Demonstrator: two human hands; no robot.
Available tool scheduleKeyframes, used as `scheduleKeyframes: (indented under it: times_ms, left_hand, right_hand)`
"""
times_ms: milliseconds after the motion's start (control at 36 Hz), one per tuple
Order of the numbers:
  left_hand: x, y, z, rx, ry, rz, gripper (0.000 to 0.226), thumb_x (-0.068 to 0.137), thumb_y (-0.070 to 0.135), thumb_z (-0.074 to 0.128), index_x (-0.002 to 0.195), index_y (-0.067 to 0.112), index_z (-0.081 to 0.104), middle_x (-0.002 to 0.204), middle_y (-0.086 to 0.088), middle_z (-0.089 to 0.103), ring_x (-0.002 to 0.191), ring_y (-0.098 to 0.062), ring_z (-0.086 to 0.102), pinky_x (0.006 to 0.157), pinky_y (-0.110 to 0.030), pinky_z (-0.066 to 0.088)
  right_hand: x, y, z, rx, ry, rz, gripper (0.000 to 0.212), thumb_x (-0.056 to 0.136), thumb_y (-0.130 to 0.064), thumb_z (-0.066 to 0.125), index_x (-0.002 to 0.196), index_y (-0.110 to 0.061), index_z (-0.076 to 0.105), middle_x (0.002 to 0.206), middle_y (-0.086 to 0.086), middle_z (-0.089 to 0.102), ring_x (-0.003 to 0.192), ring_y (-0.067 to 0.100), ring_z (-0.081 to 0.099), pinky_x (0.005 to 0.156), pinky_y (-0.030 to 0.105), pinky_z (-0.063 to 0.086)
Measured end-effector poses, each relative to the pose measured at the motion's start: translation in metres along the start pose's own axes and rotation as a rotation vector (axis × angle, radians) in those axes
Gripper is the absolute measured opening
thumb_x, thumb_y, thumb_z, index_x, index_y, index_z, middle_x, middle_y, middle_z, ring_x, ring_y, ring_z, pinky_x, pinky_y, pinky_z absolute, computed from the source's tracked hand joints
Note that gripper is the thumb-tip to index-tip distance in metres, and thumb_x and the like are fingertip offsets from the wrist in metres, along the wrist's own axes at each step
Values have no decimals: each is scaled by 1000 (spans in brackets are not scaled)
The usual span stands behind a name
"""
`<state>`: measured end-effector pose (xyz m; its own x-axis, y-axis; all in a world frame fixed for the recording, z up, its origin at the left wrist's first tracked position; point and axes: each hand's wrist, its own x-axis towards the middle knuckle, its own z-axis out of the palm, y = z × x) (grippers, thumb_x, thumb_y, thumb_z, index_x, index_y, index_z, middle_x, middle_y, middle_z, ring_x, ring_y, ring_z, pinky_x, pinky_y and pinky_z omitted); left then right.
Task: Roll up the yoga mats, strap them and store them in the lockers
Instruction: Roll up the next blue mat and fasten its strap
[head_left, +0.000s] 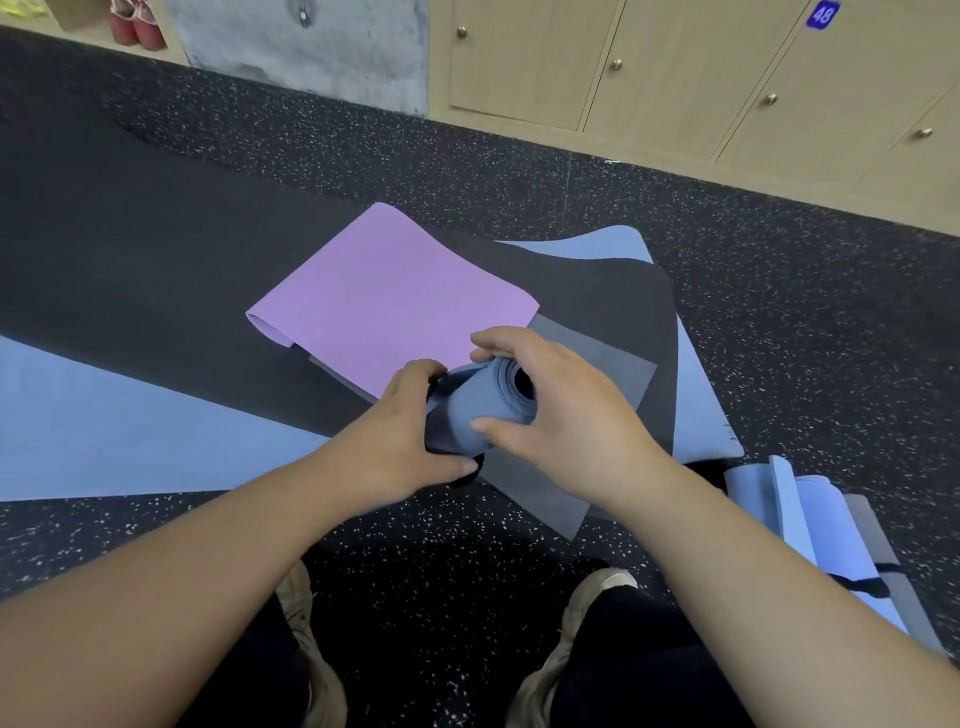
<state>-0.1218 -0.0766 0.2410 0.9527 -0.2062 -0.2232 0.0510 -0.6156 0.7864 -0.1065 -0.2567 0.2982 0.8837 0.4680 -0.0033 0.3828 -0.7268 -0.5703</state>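
A rolled blue yoga mat (480, 410) is held up in front of me, its spiral end facing right. My left hand (402, 441) grips its left part, with a bit of black strap (470, 470) showing under the fingers. My right hand (556, 410) wraps around the open end, thumb below and fingers above. Beneath them a purple mat (395, 291) lies partly folded on a grey mat (597, 358), a black mat (156, 291) and a flat blue mat (104, 431). The wooden lockers (675, 78) stand along the far wall, doors closed.
A second blue mat (826, 525) with a black strap around it lies on the speckled floor at my right. My shoes (576, 639) stand just below the hands. A grey pillar (311, 47) and red shoes (137, 23) on a shelf are at the far left.
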Motion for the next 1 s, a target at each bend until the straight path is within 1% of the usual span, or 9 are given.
scheduleKeyframes:
  times_ms: [250,389,472,583,667,722,806,889,1000]
  left_hand:
    - [8,1,-1,111,-9,0,91,68,32,86,139,30,29,124,10,39,110,-8,45,87,-26,38]
    - [8,-2,-1,150,-28,1,72,68,33,85,120,29,37,114,6,48,100,-11,51,78,-27,42]
    - [9,1,-1,136,-8,21,60,67,31,84,111,28,43,105,6,52,91,-7,52,70,-22,40]
    - [4,12,-3,81,0,4,61,62,31,85,111,27,49,108,4,54,95,-12,55,80,-31,48]
    - [-7,24,-4,33,26,16,63,58,34,80,114,25,52,109,5,60,98,-14,59,86,-38,51]
    - [-15,32,-6,13,41,52,62,64,24,83,118,20,52,110,6,62,100,-13,60,88,-36,50]
    - [-24,43,-9,16,61,87,62,70,11,80,122,21,48,116,5,60,105,-11,57,89,-30,48]
    - [-36,59,-13,-31,94,122,72,71,2,78,126,27,38,121,6,55,108,-8,54,75,-13,44]
    - [-50,85,-18,-72,133,184,77,71,5,81,126,33,33,123,11,52,109,-4,51,80,-10,41]
  right_hand:
    - [-2,-4,-2,53,43,-49,63,81,-21,73,136,-34,44,124,-27,53,120,1,44,98,24,38]
    - [-6,-5,-4,83,71,-48,64,81,-20,74,136,-34,44,118,-32,50,121,1,45,99,24,39]
    - [-8,-4,-4,176,99,-12,73,81,-20,76,141,-31,37,135,-24,45,123,-1,42,99,18,36]
    - [-13,-8,-5,362,159,96,87,79,-22,79,148,-27,26,148,-16,30,114,-15,29,97,10,28]
    - [-19,-11,-1,512,226,200,95,75,-22,83,149,-25,23,143,-16,34,124,-4,35,103,19,32]
    - [-27,-12,3,589,243,235,85,73,-18,84,139,-27,32,132,-18,46,118,2,49,101,26,41]
    - [-40,-19,6,633,240,218,65,75,-12,82,120,-30,39,108,-29,49,102,-2,53,85,12,44]
    - [-51,-27,4,658,258,183,60,79,-11,78,121,-31,39,109,-28,50,103,-5,52,85,8,45]
    - [-70,-35,-10,606,256,159,59,86,-18,72,130,-35,37,122,-25,49,112,-5,49,87,8,45]
